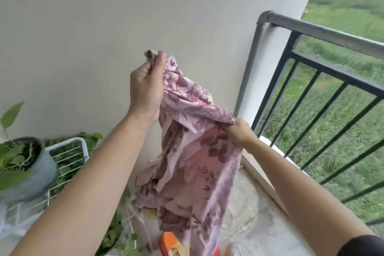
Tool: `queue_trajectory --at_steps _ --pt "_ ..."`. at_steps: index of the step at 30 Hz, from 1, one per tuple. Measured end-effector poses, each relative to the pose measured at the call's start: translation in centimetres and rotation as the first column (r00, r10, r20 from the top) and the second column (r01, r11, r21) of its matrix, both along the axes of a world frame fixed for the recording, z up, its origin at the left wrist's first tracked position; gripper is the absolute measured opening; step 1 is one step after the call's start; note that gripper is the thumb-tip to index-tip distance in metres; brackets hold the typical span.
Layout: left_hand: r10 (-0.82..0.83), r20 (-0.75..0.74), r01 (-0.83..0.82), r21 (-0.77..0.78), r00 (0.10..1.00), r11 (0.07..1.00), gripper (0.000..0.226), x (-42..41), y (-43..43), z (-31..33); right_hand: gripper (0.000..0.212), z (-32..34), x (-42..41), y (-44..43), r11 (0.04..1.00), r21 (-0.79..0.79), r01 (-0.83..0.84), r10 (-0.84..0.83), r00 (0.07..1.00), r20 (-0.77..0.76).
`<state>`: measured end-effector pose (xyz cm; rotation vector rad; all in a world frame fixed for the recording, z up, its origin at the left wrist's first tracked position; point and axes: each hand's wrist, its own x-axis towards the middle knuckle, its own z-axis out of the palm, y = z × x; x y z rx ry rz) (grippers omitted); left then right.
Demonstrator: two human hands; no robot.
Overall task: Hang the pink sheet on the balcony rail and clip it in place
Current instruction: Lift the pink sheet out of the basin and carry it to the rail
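The pink sheet [193,151] has a dark floral print and hangs bunched in the air in front of the white wall. My left hand [146,87] pinches its top corner, raised at centre. Lower and to the right, my right hand [239,131] grips another fold of the sheet. The cloth droops down toward the floor between my arms. The dark metal balcony rail [324,32] runs along the right side, apart from the sheet. No clip is visible.
A potted plant [25,164] sits on a white wire rack [68,151] at the left, with leafy vines below. An orange object [170,245] lies on the floor at bottom centre. Concrete floor [255,203] stretches along the railing; grass lies beyond.
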<state>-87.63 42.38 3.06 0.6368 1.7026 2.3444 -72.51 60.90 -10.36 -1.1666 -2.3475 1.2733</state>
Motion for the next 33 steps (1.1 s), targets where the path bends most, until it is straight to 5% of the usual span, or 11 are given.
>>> queue_trajectory --at_steps 7,13,19,22,25,28,30,33 --pt "-0.045 -0.097 0.041 -0.033 0.994 0.999 0.034 1.4 -0.3 1.2 0.033 2.2 3.3 -0.7 0.967 0.205 -0.152 0.113 0.975 0.190" --pt "-0.047 -0.191 0.029 -0.096 0.981 0.995 0.032 1.3 -1.1 3.2 0.042 4.2 4.3 -0.9 0.841 0.448 -0.303 0.210 0.947 0.245" --pt "-0.212 -0.056 0.213 0.011 0.976 0.977 0.028 2.8 -1.5 5.2 0.065 6.1 4.1 -1.4 0.787 0.413 -0.458 0.347 0.882 0.317" --pt "-0.234 -0.129 0.241 0.039 0.964 0.970 0.025 3.8 -1.6 8.3 0.061 6.8 4.1 -2.0 0.786 0.329 -0.524 0.431 0.845 0.316" --pt "-0.158 -0.368 0.167 -0.006 0.916 0.986 0.028 5.0 -1.9 11.0 0.037 8.1 4.1 -1.7 0.847 0.371 -0.380 0.308 0.921 0.240" --pt "-0.035 -0.680 -0.042 -0.096 0.732 0.995 0.037 4.8 -2.2 11.8 0.016 12.6 4.7 0.4 0.870 0.489 -0.062 0.047 0.998 0.043" --pt "0.032 -0.694 -0.163 -0.124 0.720 0.979 0.036 3.8 -2.3 10.7 0.018 17.2 5.8 1.6 0.880 0.457 0.130 -0.041 0.979 -0.199" --pt "0.014 -0.560 -0.186 -0.252 0.828 0.950 0.039 3.1 -2.2 7.6 0.018 23.7 7.1 2.3 0.824 0.501 0.263 -0.057 0.920 -0.389"
